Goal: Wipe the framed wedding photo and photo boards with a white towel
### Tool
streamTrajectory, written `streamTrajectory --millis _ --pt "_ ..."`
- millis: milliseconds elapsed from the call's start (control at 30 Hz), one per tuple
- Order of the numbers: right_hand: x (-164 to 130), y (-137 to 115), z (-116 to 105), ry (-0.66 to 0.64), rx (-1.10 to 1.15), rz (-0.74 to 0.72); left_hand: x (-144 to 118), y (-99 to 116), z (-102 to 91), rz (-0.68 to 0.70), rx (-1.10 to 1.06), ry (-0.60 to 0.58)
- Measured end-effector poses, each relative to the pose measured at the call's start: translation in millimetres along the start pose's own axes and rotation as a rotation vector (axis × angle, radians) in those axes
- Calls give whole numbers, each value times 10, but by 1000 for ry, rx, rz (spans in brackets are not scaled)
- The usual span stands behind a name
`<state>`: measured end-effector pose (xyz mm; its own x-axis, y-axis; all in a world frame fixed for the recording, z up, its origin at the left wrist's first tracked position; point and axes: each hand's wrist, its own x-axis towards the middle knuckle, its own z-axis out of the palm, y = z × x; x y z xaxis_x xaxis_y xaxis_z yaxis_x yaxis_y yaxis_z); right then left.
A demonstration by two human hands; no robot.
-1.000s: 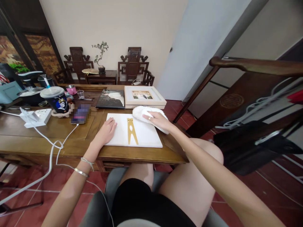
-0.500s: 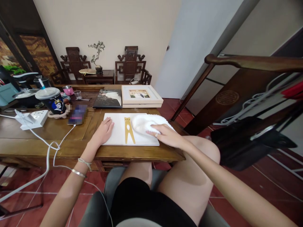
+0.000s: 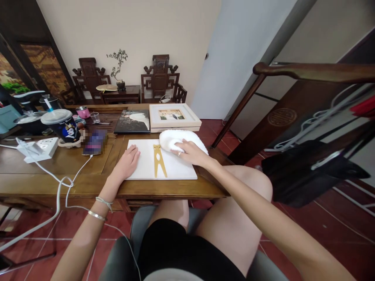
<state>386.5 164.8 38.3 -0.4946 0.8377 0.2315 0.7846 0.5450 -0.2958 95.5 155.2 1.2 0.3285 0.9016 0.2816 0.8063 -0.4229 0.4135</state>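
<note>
1. On the near right part of the brown wooden desk [image 3: 73,171] lies a flat white rectangular board [image 3: 175,169] with a tan clothes-peg-shaped figure [image 3: 158,160] on it. Its near edge runs close along the desk's front edge.
2. Risk, my read: the fluffy white cloth pad [image 3: 175,139] sits at the board's far right corner, and part of it overhangs toward the desk's right edge. A hard sweep to the right could carry the pad or the board off that edge.
3. Risk: a stroke across the tan figure could snag or smear it, if it is raised or wet. Can't tell which from here.
4. Risk: a push toward the far edge would drive the pad into the white-framed photograph [image 3: 172,116], which is just beyond the board.
5. Right hand [image 3: 191,153]: fingers curled down and pressing on the pad's near side, palm low. It is a loose top hold, not a full wrap.
6. Left hand [image 3: 128,162]: flat, fingers together and extended, resting on the board's left edge, partly on the desk. It holds nothing and looks to be steadying the board.
7. White charging cable [image 3: 63,183] trails off the front edge at left, well apart from both hands.
</note>
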Motion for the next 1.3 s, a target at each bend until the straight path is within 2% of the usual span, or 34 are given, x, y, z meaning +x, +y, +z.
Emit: streamTrajectory --millis 233,367,433,533,833,967,1067,1133,1300 --pt "-795 -429 -187 -84 -20 -113 -3 6 11 4 6 5" --pt "-1016 -596 -286 -128 -8 -153 -2 17 14 9 8 6" --pt "-1004 -589 -279 -131 -12 -132 -1 20 15 8 8 10" --pt "-834 -472 -212 -108 -18 -82 1 22 15 2 8 8" --pt "141 85 28 -69 -61 -71 -1 8 -6 1 -7 4" --pt "345 151 95 -76 -73 -33 -2 16 -16 4 -8 2" --pt "303 109 110 -100 -97 -57 0 17 -9 -1 -8 6" --pt "176 43 92 -126 -117 -87 1 14 1 -2 -14 16" --pt "-416 -249 -56 -167 -97 -136 -2 14 13 1 -9 18"
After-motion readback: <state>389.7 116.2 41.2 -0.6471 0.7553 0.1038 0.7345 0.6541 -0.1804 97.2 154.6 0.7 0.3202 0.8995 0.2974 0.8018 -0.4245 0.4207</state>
